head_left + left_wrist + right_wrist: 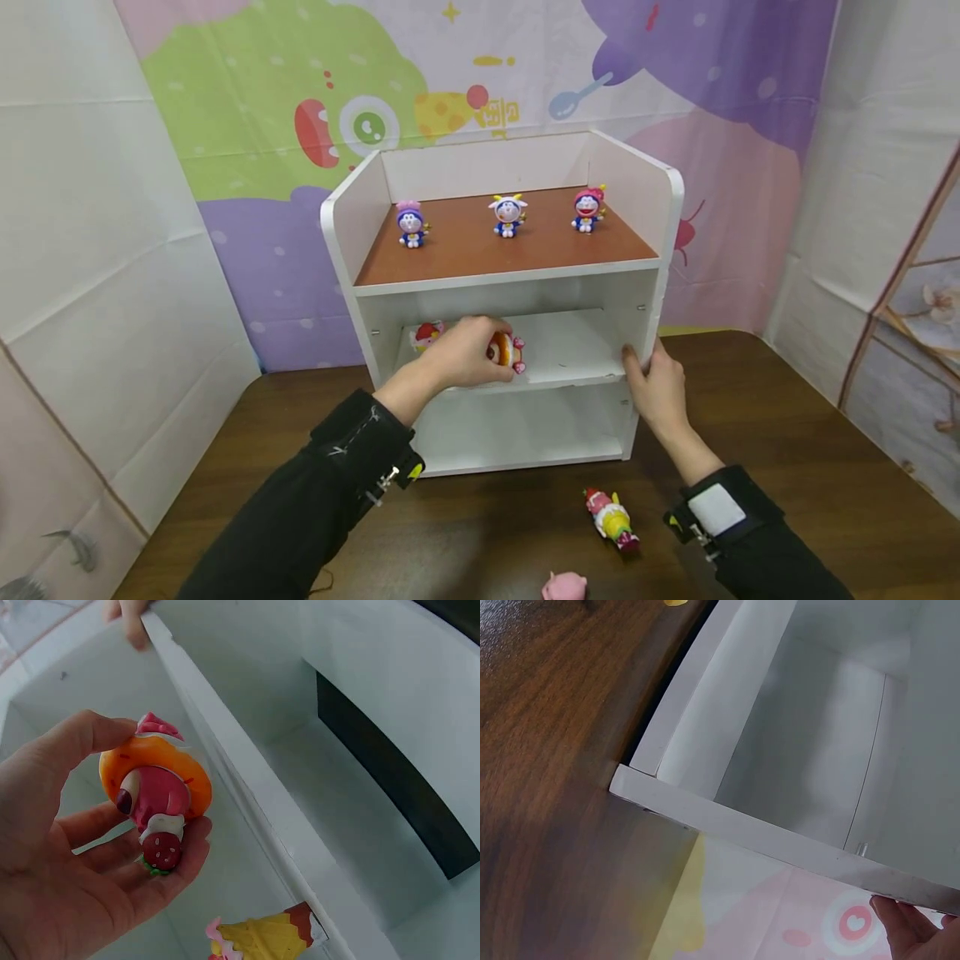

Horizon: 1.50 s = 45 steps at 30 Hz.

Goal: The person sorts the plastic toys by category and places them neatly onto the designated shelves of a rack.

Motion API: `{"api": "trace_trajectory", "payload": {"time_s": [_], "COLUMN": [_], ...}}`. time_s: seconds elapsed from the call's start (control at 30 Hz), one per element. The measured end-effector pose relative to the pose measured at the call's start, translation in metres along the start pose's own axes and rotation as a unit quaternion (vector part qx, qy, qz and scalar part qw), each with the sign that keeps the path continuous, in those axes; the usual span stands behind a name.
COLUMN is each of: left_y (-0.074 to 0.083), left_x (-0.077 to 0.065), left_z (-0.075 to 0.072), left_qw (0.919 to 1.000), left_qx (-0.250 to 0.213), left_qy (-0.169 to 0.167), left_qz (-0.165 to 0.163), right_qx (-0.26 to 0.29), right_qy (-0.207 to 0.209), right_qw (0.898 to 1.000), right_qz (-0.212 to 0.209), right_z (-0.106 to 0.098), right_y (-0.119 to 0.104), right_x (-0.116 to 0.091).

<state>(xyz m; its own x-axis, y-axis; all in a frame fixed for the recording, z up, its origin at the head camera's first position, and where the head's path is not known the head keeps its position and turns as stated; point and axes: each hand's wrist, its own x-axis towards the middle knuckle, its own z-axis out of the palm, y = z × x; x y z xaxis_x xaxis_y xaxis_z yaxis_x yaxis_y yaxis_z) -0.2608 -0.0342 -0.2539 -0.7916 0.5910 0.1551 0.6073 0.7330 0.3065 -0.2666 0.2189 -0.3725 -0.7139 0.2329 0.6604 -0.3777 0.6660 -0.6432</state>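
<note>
Left hand (67,862) fills the 8 o'clock corner, palm up, thumb and fingers curled round a small toy figure (159,802): orange ring body, pink middle, strawberry at its lower end. White shelf edge (247,802) runs from 11 o'clock to 5 o'clock just beside the figure. Another toy (259,939), yellow with pink trim, pokes in at 6 o'clock. Fingertips (135,630) touch the shelf edge at 11 o'clock.

We see two bare hands, left hand (465,354) and right hand (660,392), no gloves or rings visible. Both arms wear long black sleeves. Each wrist carries a black strap rig with small metal screws and yellow-green tabs; the right strap has a white rectangular patch on top. Thin wiring shows on the left sleeve near the strap.
</note>
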Motion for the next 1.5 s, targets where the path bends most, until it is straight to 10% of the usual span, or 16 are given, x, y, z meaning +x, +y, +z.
{"api": "trace_trajectory", "payload": {"time_s": [1.1,1.5], "left_y": [-0.004,-0.003], "left_x": [0.023,0.01], "left_z": [0.004,0.01], "left_qw": [0.9979,0.9971], "left_qx": [0.026,-0.011], "left_qy": [-0.058,0.053], "left_qz": [-0.013,-0.053], "right_qx": [0.005,0.003], "right_qy": [-0.009,-0.004], "right_qw": [1.0,1.0], "right_qz": [0.003,-0.003], "right_z": [0.0,0.0], "right_y": [0.0,-0.001], "right_x": [0.0,0.0]}}
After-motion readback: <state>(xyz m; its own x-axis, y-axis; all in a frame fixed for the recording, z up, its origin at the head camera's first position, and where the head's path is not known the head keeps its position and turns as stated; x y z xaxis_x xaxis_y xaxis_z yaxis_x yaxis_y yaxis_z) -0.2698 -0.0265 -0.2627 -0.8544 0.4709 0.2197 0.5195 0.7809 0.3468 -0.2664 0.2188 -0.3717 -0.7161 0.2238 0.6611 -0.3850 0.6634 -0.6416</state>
